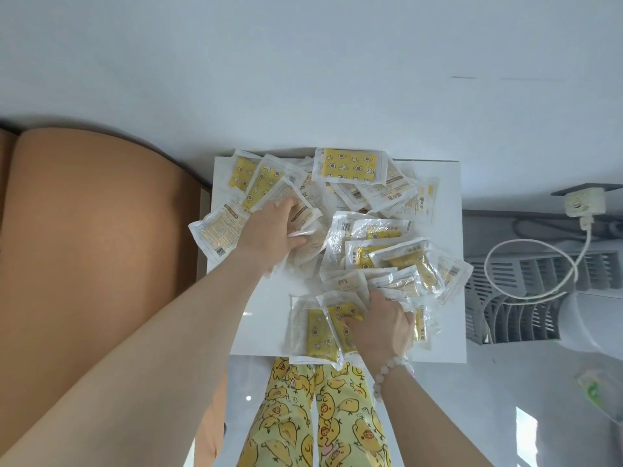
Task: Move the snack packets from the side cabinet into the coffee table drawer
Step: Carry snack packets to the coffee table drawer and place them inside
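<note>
While the left hand (276,230) grips a bunch from the snack packets (349,166) heaped on the cabinet top (445,345), the right hand (381,328) pinches several at their near edge.

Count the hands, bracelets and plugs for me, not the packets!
Hands: 2, left hand and right hand, both gripping snack packets
Bracelets: 1, bead bracelet
Plugs: 1, white plug
Total: 4

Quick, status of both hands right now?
Left hand: gripping a bunch of snack packets on the cabinet top.
Right hand: fingers curled on a yellow packet at the pile's near edge.
</note>
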